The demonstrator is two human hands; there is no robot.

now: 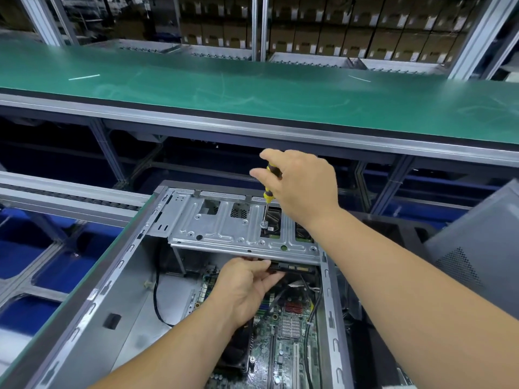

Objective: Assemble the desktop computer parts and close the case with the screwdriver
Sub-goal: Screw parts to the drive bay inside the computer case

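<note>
An open grey computer case lies in front of me with its motherboard showing. A silver drive bracket spans its far end. My right hand grips a yellow-and-black screwdriver upright, its tip on a screw in the bracket. Under the bracket's front edge my left hand holds a flat black drive up against the underside, thumb and fingers curled on its edge.
A grey side panel with a vent grid leans at the right. A green conveyor belt runs across behind the case, with stacked cartons beyond. Roller rails and blue bins sit to the left.
</note>
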